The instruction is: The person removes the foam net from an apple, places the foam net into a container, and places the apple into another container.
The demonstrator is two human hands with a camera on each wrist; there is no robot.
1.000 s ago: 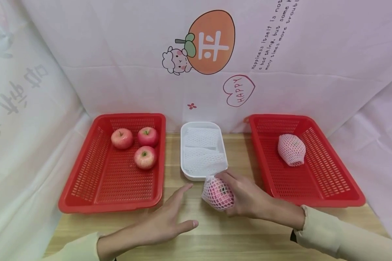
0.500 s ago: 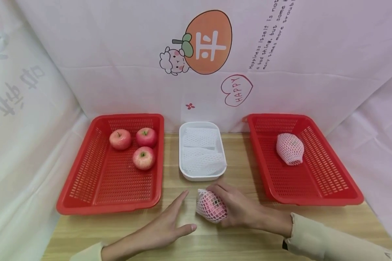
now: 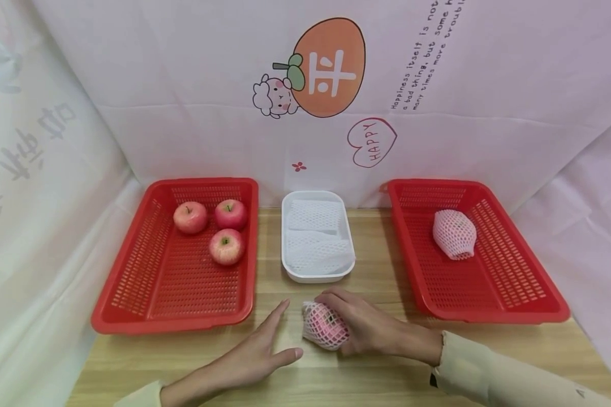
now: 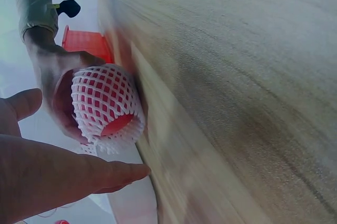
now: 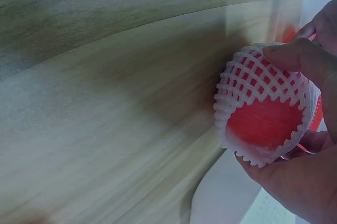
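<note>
I observe the right hand [image 3: 364, 325], its grip curled round a netted apple [image 3: 327, 326], at or just above the surface [image 3: 305, 390]; contact I cannot confirm. The left hand [image 3: 249, 357] is near but apart, fingers extended, thumb spread. Beyond the apple stands a white tray [image 3: 318, 278].

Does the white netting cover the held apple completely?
No, in the right wrist view the apple shows bare and red through the wide opening at one end of the netting.
</note>
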